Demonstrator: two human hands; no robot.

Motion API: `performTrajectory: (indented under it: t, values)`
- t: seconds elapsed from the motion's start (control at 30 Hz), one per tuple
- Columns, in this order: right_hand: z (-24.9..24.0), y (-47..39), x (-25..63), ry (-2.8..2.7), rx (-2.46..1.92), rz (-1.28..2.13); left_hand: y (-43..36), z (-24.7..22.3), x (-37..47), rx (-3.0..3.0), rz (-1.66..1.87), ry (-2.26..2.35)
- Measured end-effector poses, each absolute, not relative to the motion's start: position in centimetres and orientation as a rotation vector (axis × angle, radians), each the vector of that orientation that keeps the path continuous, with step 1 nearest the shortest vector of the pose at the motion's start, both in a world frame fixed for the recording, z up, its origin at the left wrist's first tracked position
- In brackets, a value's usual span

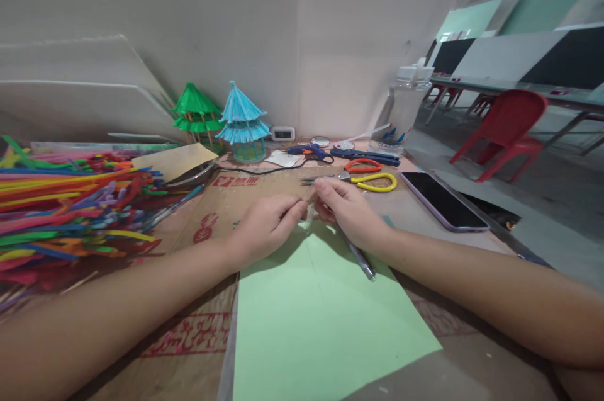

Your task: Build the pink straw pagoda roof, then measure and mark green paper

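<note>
Over the top edge of a light green paper sheet [321, 319], my left hand [271, 225] and my right hand [346, 209] nearly meet. Between their closed fingertips is a small, pale, blurred piece [309, 215], too unclear to name. Both hands pinch at it. A grey pen [362, 262] lies on the green sheet, its upper end hidden by my right hand. Just beyond my hands are scissors with one orange and one yellow handle [377, 182].
Colourful pipe cleaners [70, 212] are heaped at the left. Green [197, 111] and blue [243, 121] model pavilions stand at the back, near a blue glue gun [309, 151]. A phone [443, 199] and clear bottle [403, 111] are at the right.
</note>
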State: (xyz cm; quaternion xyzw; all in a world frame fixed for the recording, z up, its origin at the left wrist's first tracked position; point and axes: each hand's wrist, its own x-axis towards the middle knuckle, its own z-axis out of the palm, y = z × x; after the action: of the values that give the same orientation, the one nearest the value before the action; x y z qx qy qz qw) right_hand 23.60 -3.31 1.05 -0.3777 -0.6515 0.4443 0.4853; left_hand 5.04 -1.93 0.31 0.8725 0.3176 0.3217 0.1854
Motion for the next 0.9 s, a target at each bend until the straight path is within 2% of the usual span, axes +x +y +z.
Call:
performTrajectory:
  t: [0.27,0.9]
  values:
    - [0.99,-3.08,23.35,-1.381,-0.875,1.252,-1.59,0.52,5.11,2.247,0.957,0.933]
    - [1.19,-3.3,23.24,-1.391,-0.909,1.27,-1.62,0.16,4.95,2.521,0.874,0.949]
